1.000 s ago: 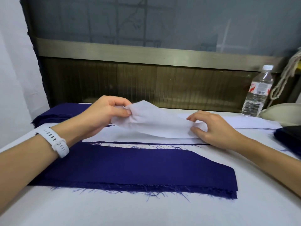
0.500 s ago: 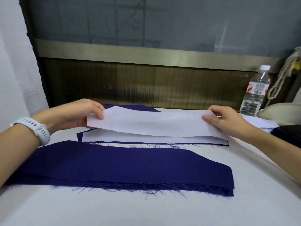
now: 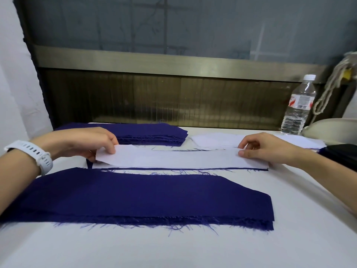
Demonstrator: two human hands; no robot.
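Just behind the wide navy piece (image 3: 146,198), the white strip (image 3: 177,158) now lies lowered and flat; fingers of our left hand (image 3: 90,144) and right hand (image 3: 266,149) pinch its ends, ready for aligning.

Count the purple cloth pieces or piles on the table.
3: a frayed front strip, a back-left stack, and a third piece under the white strip, only its edges showing. The dark heap at far right may be another.
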